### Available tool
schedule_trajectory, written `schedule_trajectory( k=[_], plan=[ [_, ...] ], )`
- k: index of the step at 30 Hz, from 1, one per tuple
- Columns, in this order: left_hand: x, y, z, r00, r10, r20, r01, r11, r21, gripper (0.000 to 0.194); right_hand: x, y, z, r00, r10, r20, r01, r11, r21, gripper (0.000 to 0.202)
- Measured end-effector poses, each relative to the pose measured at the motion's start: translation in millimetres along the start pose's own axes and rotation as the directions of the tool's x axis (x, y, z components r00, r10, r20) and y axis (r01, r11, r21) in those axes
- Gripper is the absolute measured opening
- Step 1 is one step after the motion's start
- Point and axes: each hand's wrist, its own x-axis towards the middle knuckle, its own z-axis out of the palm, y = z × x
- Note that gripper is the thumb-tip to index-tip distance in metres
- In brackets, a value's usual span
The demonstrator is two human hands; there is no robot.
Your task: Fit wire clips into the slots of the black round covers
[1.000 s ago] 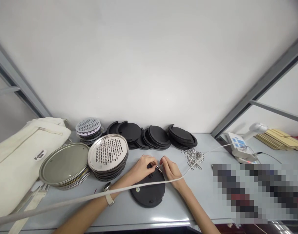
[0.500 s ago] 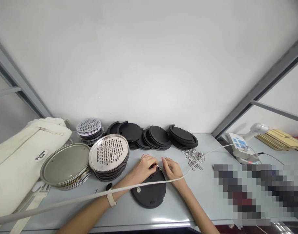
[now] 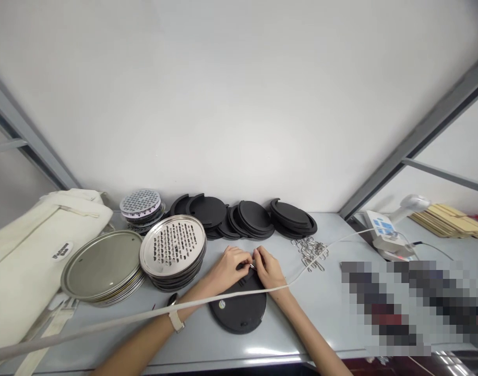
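Observation:
A round black disc (image 3: 239,309) lies on the table in front of me, with a small round sticker on its left side. My left hand (image 3: 231,267) is closed over the disc's far edge, pinching a small shiny metal wire clip (image 3: 252,267). From the other side, my right hand (image 3: 269,267) has its fingertips closed on the same clip. Most of the clip is hidden by the fingers. Right of my hands is a loose pile of bent wire clips (image 3: 311,254).
Black discs (image 3: 255,216) are stacked along the wall. To the left are stacks of perforated plates (image 3: 174,245), plain metal plates (image 3: 104,263) and a cream bag (image 3: 31,250). A white cable (image 3: 160,312) crosses in front of my forearms. A white device (image 3: 383,230) stands at right.
My right hand has moved left against my left hand, and its fingers have closed at the metal clip. The view has shifted slightly; the black disc stays put.

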Motion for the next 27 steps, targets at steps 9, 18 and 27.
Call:
schedule_trajectory(
  k=[9,18,27],
  plan=[
    [-0.5,3.3,-3.0,0.999,-0.029,0.037,0.031,0.999,-0.042,0.011,-40.8,-22.6,8.7,0.957,-0.022,-0.288,-0.044,0.974,-0.221,0.022],
    [-0.7,-0.4,-6.2,0.996,-0.094,0.000,0.094,0.993,-0.069,0.016,-42.9,-15.9,15.9,0.979,-0.178,-0.104,0.141,0.946,-0.292,0.032],
    [-7.0,-4.8,-6.9,0.987,-0.156,-0.036,0.151,0.982,-0.109,0.014,-2.4,8.8,-19.7,0.854,-0.408,0.324,0.464,0.879,-0.115,0.050]
  ],
)
